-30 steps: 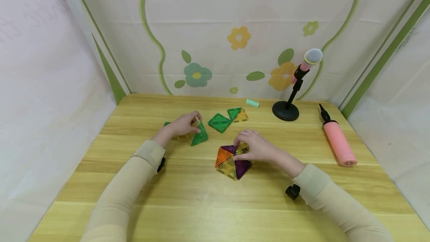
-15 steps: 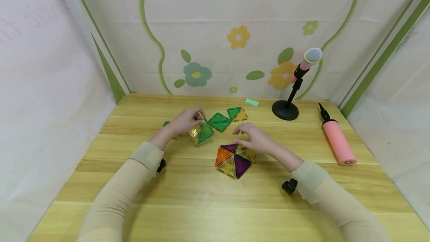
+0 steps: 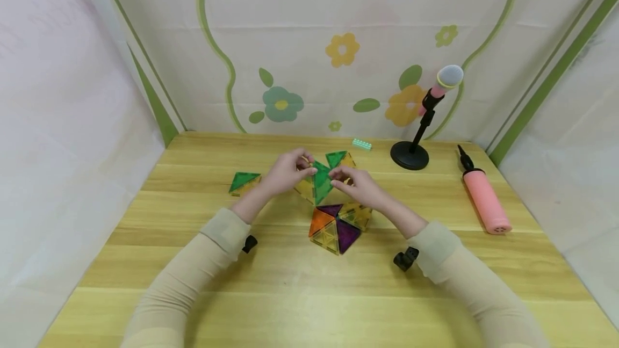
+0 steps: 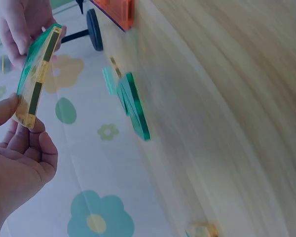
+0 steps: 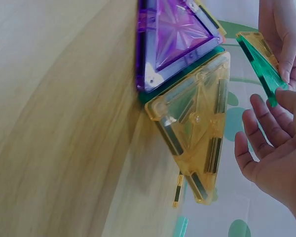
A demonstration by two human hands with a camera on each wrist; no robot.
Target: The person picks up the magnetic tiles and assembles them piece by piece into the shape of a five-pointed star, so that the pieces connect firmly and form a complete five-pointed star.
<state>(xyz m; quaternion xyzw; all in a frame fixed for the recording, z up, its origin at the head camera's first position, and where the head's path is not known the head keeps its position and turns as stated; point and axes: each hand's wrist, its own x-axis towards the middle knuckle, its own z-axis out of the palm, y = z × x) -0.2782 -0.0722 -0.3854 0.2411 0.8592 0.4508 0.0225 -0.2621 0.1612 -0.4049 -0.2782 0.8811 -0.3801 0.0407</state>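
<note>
Green-yellow tile pair (image 3: 321, 184), aloft. Left hand (image 3: 287, 172): fingers clamped on it. Right hand (image 3: 358, 186): fingers pinching its green corner.

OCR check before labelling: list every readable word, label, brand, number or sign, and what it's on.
None readable.
Back curtain: one mark, cut off by the frame's top edge, unreadable.
Side curtains: faint marks, too blurred to read.
Held tiles, microphone, pump: no text visible.
</note>
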